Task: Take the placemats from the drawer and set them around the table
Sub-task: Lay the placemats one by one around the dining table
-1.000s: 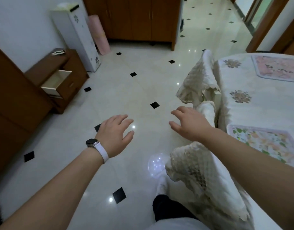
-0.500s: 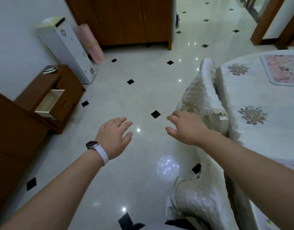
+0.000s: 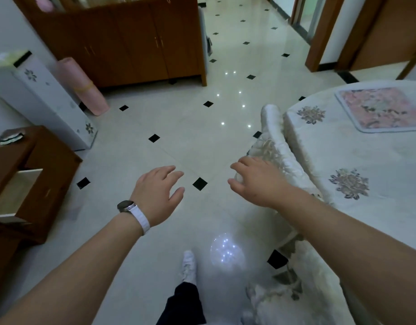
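Drawer stands pulled open at far left. Left hand: fingers straight, close together, holding nothing. Right hand: fingers loosely spread, empty, beside the covered chair. One pink placemat lies on the table.

We see a glossy pale floor with black diamond inlays, a wooden cabinet at the far wall, a pink rolled mat beside a white flowered box, and a white-covered chair.
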A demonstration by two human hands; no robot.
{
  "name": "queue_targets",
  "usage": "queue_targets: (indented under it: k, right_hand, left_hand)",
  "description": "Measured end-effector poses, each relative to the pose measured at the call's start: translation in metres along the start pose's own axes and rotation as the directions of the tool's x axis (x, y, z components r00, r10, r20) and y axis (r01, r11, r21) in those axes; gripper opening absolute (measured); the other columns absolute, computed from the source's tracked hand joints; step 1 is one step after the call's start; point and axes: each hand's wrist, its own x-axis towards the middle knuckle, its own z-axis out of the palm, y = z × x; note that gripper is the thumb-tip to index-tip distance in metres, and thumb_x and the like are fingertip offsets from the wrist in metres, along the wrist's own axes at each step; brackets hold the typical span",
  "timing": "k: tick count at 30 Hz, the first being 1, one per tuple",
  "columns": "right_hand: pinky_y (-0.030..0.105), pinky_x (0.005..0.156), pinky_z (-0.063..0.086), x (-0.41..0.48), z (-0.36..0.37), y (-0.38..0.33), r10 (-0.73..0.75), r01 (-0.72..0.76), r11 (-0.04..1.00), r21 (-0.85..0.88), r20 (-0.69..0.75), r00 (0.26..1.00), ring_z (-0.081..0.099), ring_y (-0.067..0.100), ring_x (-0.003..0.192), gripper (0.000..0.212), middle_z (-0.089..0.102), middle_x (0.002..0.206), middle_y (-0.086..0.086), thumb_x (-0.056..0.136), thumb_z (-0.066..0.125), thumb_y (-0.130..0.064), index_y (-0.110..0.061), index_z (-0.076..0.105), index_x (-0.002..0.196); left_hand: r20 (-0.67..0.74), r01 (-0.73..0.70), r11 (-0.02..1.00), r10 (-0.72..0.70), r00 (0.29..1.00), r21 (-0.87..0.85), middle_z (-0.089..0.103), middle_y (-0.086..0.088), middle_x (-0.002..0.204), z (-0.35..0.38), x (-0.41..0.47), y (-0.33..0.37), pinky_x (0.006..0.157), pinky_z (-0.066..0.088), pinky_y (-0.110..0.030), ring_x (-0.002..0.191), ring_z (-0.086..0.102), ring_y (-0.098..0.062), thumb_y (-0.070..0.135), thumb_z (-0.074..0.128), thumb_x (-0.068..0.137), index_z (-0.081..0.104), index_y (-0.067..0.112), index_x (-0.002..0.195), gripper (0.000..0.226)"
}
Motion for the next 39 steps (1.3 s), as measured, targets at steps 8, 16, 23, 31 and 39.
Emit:
queue_targets:
  k: [8,16,23,31,39]
  right_hand:
    - [0.039,0.101,0.039,0.111,-0.012,-0.014,0.196,-0.197,0.980,-0.037,-0.016,0.980,0.048,0.023,0.123,0.053,0.051,0.138,0.001,0.097,0.039,-0.051,-0.021,0.049,0.139]
    - [0.038,0.099,0.043,0.161,-0.029,-0.019,0.370,-0.372,0.928,-0.025,-0.062,0.927,0.050,0.022,0.122,0.053,0.053,0.134,0.000,0.096,0.041,-0.052,-0.021,0.051,0.137]
    - [0.038,0.094,0.044,0.179,-0.045,0.014,0.489,-0.496,0.867,-0.048,-0.115,0.865,0.051,0.021,0.118,0.051,0.054,0.135,-0.001,0.095,0.042,-0.052,-0.022,0.054,0.134]
    - [0.038,0.087,0.047,0.199,-0.030,0.094,0.651,-0.643,0.759,0.102,-0.144,0.746,0.055,0.023,0.111,0.044,0.059,0.126,0.003,0.094,0.049,-0.045,-0.018,0.060,0.127]
    - [0.041,0.098,0.043,0.232,-0.056,0.223,0.776,-0.737,0.631,0.244,-0.215,0.593,0.051,0.027,0.122,0.049,0.055,0.135,0.005,0.096,0.047,-0.046,-0.017,0.056,0.135]
  left_hand:
    - [0.000,-0.158,0.984,0.158,0.987,-0.078,0.059,-0.007,0.132,0.006,0.135,-0.089,0.097,0.043,-0.047,0.121,0.054,-0.029,0.051,0.035,0.085,0.062,0.021,0.125,0.057]
    - [-0.033,-0.339,0.929,0.338,0.941,-0.147,0.059,-0.008,0.132,0.001,0.244,-0.119,0.095,0.044,-0.047,0.120,0.054,-0.029,0.050,0.035,0.084,0.062,0.020,0.125,0.057]
    - [-0.031,-0.430,0.876,0.434,0.900,-0.220,0.057,-0.006,0.134,0.013,0.306,-0.094,0.097,0.041,-0.046,0.124,0.051,-0.026,0.052,0.034,0.084,0.060,0.022,0.127,0.059]
    - [0.005,-0.462,0.864,0.472,0.881,-0.201,0.057,-0.006,0.135,0.034,0.394,-0.074,0.099,0.040,-0.047,0.125,0.050,-0.026,0.053,0.035,0.084,0.060,0.021,0.128,0.060]
    - [0.077,-0.549,0.824,0.561,0.824,-0.138,0.055,-0.005,0.137,0.045,0.517,0.010,0.101,0.040,-0.046,0.127,0.049,-0.025,0.054,0.032,0.083,0.058,0.022,0.130,0.063]
